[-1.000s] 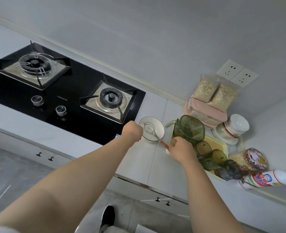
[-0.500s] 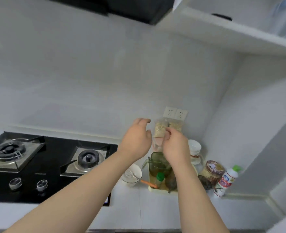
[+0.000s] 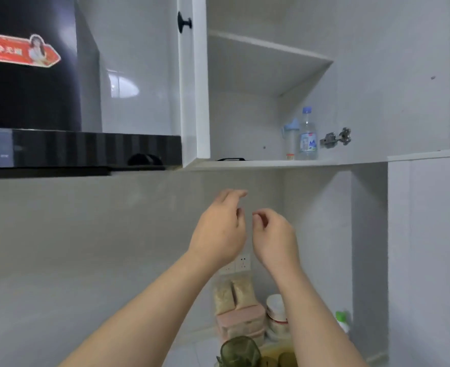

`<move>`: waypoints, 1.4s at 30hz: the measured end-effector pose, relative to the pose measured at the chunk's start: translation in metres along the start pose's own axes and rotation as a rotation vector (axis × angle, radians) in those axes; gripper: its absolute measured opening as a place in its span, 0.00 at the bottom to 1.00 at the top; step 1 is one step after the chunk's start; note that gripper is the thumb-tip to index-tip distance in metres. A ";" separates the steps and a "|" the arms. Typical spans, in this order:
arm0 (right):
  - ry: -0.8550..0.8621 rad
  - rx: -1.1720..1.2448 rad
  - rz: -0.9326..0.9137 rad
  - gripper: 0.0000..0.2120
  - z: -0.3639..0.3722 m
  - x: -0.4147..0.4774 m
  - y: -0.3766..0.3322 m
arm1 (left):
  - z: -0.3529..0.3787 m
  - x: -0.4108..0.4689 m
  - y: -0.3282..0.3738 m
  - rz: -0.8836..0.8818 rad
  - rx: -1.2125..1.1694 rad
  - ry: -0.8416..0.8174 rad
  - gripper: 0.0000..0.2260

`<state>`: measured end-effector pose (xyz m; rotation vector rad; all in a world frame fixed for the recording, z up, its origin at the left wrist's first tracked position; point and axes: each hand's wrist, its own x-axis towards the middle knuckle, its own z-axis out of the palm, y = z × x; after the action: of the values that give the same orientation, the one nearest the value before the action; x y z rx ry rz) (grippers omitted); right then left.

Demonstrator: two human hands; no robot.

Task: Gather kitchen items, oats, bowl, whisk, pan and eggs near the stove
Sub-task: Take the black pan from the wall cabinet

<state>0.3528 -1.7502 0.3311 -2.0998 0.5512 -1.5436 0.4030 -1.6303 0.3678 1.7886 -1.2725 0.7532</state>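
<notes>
From the camera on my head, both arms reach up in front of the grey wall, just under the open cupboard. My left hand (image 3: pixel 218 229) is highest, its fingers loose and partly straightened towards the bottom shelf (image 3: pixel 271 163), holding nothing. My right hand (image 3: pixel 274 237) is just beside it, its fingers loosely curled with thumb and forefinger close together, and it is empty too. I judge both hands are up there because I am looking for something kept high.

The cupboard door (image 3: pixel 192 75) stands swung out to the left, next to the black hood (image 3: pixel 81 149), so the shelves are open to me. At the back right of the bottom shelf stands a water bottle (image 3: pixel 307 136). A flat dark thing (image 3: pixel 230 159) lies at the shelf's front edge. It could be the pan, but I cannot tell from below.

The oats (image 3: pixel 234 292) are well below my hands: two clear bags propped against the wall under the socket (image 3: pixel 241 262), standing on pink boxes (image 3: pixel 241 321) so they stay upright. A green jug (image 3: pixel 241 352) sits in front of them. The stove, bowl, whisk and eggs are out of sight.
</notes>
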 end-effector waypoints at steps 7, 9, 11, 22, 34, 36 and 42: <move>0.006 0.098 0.062 0.08 -0.016 0.055 -0.014 | -0.001 0.051 -0.003 0.001 0.087 -0.062 0.20; 0.016 0.015 0.026 0.08 -0.014 0.076 -0.014 | 0.003 0.064 -0.008 0.019 0.158 -0.107 0.20; 0.027 -0.085 0.010 0.09 -0.010 0.099 -0.013 | 0.008 0.077 -0.013 0.044 0.250 -0.148 0.19; -0.079 -0.287 -0.146 0.11 0.021 0.192 0.004 | 0.041 0.169 -0.058 0.032 0.362 0.027 0.12; -0.101 -0.265 -0.303 0.12 0.068 0.242 0.021 | 0.056 0.233 -0.098 -0.109 0.375 0.112 0.10; -0.081 -0.249 -0.311 0.12 0.074 0.247 0.022 | 0.056 0.240 -0.104 -0.161 0.356 0.064 0.11; -0.055 -0.172 -0.275 0.12 0.086 0.252 0.029 | 0.050 0.254 -0.107 -0.187 0.363 -0.046 0.08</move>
<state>0.5058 -1.9072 0.4855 -2.4254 0.4010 -1.6277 0.5857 -1.7753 0.5233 2.1924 -1.0250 0.8819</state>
